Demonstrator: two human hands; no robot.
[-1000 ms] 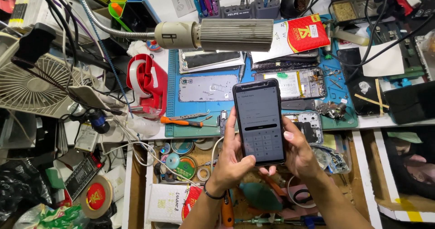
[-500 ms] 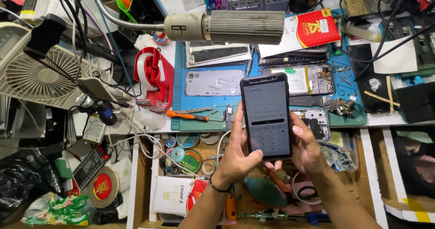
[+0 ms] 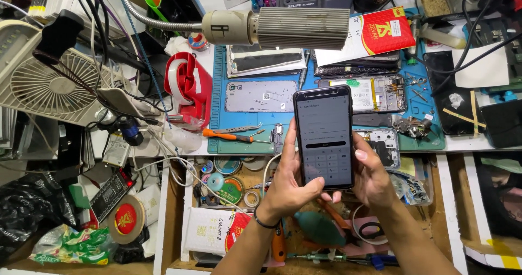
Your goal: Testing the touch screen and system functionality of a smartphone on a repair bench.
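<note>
A black smartphone (image 3: 324, 138) with a lit screen showing a number pad is held upright over the front edge of a blue work mat (image 3: 239, 112). My left hand (image 3: 288, 185) grips its lower left side, a dark band on the wrist. My right hand (image 3: 370, 174) cups its right edge, thumb lying on the side of the screen. Behind the phone on the mat lie an opened phone frame (image 3: 261, 96) and another opened phone body (image 3: 375, 93).
A grey lamp head on a gooseneck (image 3: 277, 27) hangs over the mat. A red tape dispenser (image 3: 187, 87), white fan (image 3: 46, 87) and orange-handled screwdriver (image 3: 228, 136) lie left. An open drawer (image 3: 228, 199) below holds small tins, tape rolls and tools.
The view has shifted, and the phone sits slightly higher and more central in my hands. The screen content changed from a mostly pale page to a darker page with a number pad.
</note>
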